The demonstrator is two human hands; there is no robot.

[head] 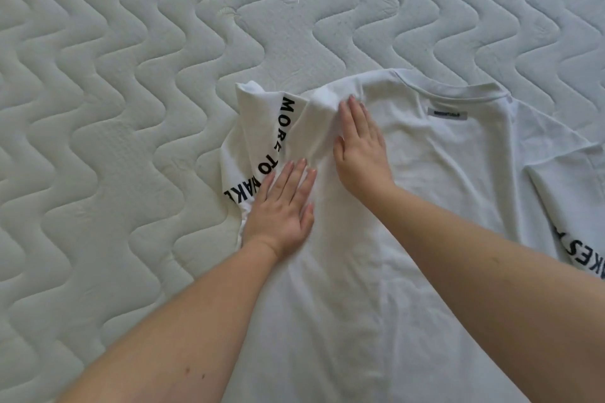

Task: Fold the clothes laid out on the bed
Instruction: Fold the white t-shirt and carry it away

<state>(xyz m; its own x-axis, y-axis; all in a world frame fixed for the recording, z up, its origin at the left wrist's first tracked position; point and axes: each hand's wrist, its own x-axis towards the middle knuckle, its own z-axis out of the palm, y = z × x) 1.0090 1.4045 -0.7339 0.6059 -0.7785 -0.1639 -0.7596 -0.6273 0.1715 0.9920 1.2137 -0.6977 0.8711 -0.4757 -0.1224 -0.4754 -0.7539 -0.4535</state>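
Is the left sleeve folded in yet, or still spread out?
Folded in, roughly. The lettered left sleeve lies doubled over the white T-shirt, bunched, under both flat hands.

Both forearms extended, left hand (283, 206) and right hand (361, 147) flat, fingers (355, 108) straight.

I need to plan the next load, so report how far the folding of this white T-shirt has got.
Done: the white T-shirt lies spread flat on the quilted mattress, label side up. In hand: the left sleeve with black lettering is turned inward, and the left hand and right hand press it flat. Left: the right sleeve lies unfolded, and the body has no lengthwise or crosswise fold.
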